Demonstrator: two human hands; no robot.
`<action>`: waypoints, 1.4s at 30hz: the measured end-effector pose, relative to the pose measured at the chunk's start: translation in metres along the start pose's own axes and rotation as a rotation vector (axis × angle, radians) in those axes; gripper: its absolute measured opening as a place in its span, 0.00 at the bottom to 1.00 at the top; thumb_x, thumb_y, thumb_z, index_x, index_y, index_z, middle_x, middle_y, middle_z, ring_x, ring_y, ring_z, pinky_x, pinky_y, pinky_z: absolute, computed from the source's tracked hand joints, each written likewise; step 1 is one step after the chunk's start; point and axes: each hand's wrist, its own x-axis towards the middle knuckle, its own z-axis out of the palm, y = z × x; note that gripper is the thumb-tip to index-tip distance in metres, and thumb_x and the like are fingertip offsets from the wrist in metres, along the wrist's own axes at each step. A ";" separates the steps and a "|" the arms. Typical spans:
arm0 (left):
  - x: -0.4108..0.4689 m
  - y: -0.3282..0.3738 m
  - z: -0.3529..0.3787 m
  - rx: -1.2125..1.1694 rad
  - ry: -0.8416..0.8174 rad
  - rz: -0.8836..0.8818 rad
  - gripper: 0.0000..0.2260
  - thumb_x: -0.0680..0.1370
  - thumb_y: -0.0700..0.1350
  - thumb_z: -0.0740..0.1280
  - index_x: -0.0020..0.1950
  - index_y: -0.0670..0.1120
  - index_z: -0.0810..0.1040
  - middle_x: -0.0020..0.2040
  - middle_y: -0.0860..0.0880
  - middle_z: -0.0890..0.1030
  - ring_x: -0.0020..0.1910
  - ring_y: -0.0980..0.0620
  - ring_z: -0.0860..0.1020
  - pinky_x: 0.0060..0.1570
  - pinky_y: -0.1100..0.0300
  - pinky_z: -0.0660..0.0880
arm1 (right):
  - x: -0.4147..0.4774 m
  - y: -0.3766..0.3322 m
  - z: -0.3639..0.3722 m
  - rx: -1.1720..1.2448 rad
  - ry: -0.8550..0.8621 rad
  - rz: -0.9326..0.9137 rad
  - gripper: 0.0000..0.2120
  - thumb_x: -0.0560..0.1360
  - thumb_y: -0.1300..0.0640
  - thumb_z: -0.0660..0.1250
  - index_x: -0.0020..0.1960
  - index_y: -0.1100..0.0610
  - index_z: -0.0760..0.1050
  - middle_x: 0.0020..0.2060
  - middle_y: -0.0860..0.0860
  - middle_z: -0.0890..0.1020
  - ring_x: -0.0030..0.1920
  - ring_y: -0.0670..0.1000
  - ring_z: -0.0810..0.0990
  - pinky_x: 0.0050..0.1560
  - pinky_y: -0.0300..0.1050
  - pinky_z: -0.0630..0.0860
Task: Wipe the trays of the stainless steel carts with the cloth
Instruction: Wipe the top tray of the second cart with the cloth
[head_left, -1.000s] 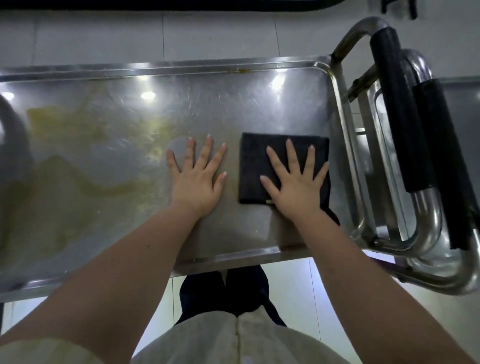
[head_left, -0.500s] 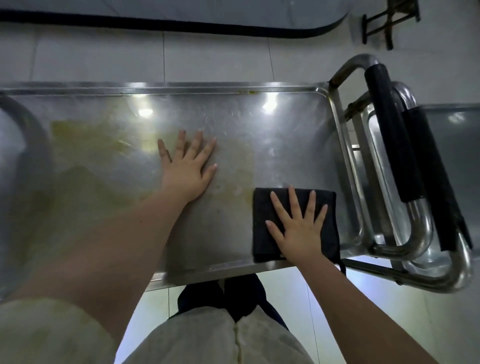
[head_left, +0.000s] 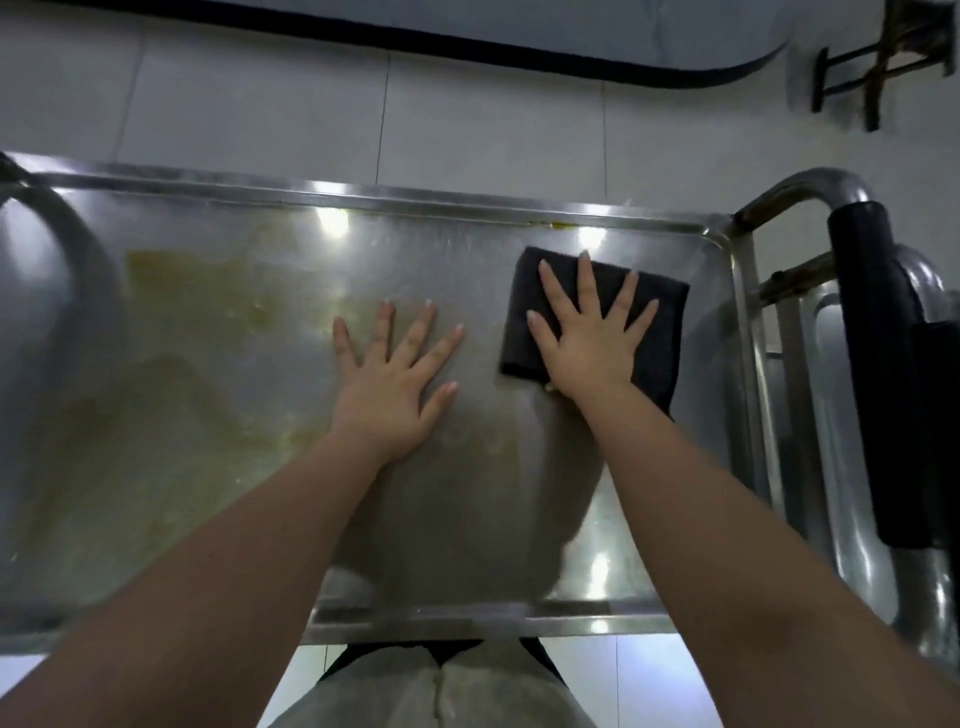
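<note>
A stainless steel cart tray (head_left: 218, 467) spans the view, with yellowish smears across its left and middle. A folded black cloth (head_left: 660, 332) lies flat near the tray's far right corner. My right hand (head_left: 592, 338) presses on the cloth with fingers spread straight. My left hand (head_left: 395, 384) lies flat on the bare steel in the middle of the tray, fingers spread, just left of the cloth.
The cart's handle bar with a black foam grip (head_left: 878, 364) rises at the right, and a second cart's tray (head_left: 841, 415) is nested behind it. A curved steel handle (head_left: 57, 244) arcs over the left end. Tiled floor (head_left: 467, 130) lies beyond.
My right hand slid the cloth from the tray's near right edge up to its far right corner. My left hand stays flat on the steel.
</note>
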 end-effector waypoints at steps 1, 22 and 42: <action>0.001 0.000 0.000 0.002 -0.001 0.000 0.27 0.79 0.67 0.36 0.77 0.65 0.38 0.80 0.55 0.40 0.78 0.40 0.39 0.68 0.27 0.39 | 0.026 -0.004 -0.007 0.002 -0.010 0.010 0.29 0.76 0.30 0.38 0.75 0.31 0.36 0.79 0.44 0.42 0.76 0.68 0.36 0.69 0.74 0.34; 0.002 0.002 0.002 0.019 0.011 -0.025 0.27 0.79 0.67 0.38 0.78 0.65 0.42 0.81 0.55 0.45 0.79 0.41 0.43 0.69 0.29 0.39 | 0.052 -0.029 -0.015 0.022 -0.033 -0.071 0.30 0.76 0.29 0.42 0.76 0.32 0.39 0.79 0.42 0.42 0.75 0.68 0.35 0.67 0.76 0.34; 0.003 0.003 0.002 -0.011 0.041 -0.036 0.27 0.80 0.64 0.43 0.79 0.61 0.46 0.81 0.54 0.46 0.79 0.42 0.44 0.70 0.29 0.41 | -0.067 -0.019 0.016 0.002 0.004 -0.125 0.30 0.75 0.29 0.42 0.75 0.31 0.38 0.79 0.43 0.44 0.76 0.68 0.37 0.67 0.77 0.33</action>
